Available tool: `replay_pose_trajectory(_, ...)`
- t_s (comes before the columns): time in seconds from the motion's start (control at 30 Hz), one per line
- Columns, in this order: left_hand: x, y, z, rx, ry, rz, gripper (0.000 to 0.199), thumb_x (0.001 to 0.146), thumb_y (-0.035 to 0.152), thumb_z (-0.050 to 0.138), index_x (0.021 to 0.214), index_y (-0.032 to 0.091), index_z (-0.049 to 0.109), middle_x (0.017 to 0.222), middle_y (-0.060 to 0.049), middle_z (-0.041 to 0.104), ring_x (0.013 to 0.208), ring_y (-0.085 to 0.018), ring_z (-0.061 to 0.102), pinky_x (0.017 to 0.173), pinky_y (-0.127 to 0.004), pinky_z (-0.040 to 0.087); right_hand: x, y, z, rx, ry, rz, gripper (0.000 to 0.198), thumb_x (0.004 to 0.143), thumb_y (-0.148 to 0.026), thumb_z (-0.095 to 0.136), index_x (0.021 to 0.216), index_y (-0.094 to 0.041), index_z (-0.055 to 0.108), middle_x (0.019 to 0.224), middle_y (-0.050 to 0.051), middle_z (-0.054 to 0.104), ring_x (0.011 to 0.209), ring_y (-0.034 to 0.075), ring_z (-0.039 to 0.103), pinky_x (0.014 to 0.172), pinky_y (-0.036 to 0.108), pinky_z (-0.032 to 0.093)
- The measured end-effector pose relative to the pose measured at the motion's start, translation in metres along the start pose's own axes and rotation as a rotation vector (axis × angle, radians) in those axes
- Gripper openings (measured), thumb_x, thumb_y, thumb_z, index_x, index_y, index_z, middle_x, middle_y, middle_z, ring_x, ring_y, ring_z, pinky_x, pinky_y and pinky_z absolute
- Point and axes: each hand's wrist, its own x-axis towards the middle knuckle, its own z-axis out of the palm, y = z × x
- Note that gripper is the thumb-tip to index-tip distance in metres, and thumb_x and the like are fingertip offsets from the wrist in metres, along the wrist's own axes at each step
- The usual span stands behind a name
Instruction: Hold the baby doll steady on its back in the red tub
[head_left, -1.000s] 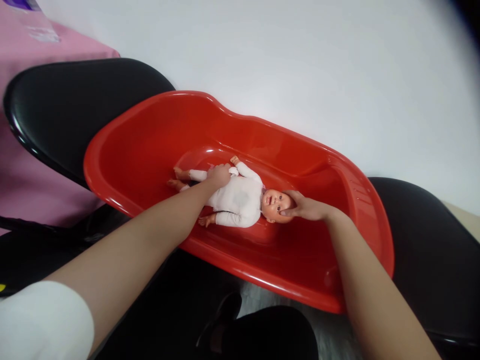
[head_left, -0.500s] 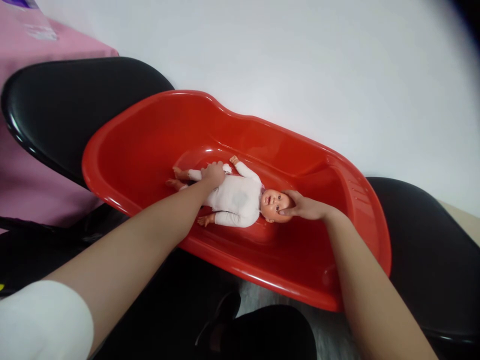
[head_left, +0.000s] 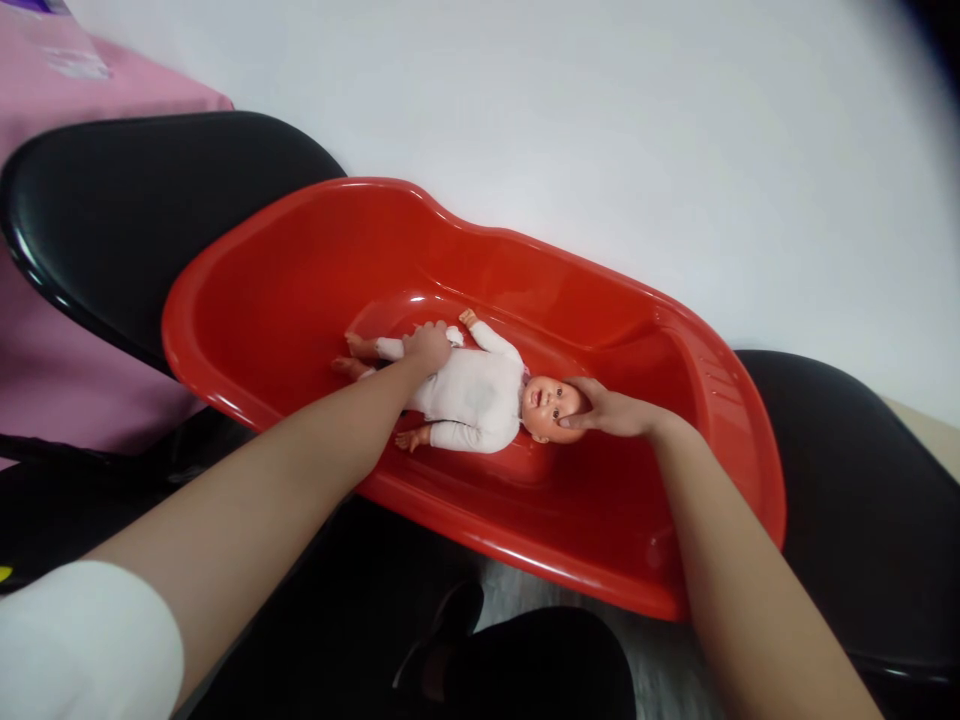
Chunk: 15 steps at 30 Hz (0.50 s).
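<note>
Here's the red tub (head_left: 274, 285) stretching across the middle of the frame, its far rim close to the white wall (head_left: 637, 120), its ends overlapping a black chair (head_left: 165, 180) at upper left and another black chair (head_left: 862, 470) at right. There's a wide stretch of red from the doll's feet to the left end, and more at lower right, past the head. The doll (head_left: 480, 385) lies face up on the bottom, between both hands! The right hand (head_left: 596, 408) cups its crown, thumb across the brow; the left hand (head_left: 429, 347), fingers curled around a small white wad (head_left: 454, 337) (only its edge shows), is over the hips. Upper left, on pink cloth (head_left: 150, 88), a pale packet (head_left: 75, 62), too blurred to read.
</note>
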Motion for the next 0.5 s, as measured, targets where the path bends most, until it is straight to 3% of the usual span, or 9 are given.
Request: replay_pose_trajectory(0.5,-0.0029,0.0029,-0.0028,0.009,-0.021,0.018,0.034,0.101,0.029,0.042,0.127,0.017,0.06,0.134,-0.019,0.063,0.126,-0.037,0.058,0.103,-0.056,0.047,0.0002,0.0001,-0.0002,0.006,-0.011,-0.005,0.102,0.074,-0.06,0.073,0.158,-0.025,0.028,0.161,0.014,0.04,0.142,0.033,0.049,0.122,0.045,0.041)
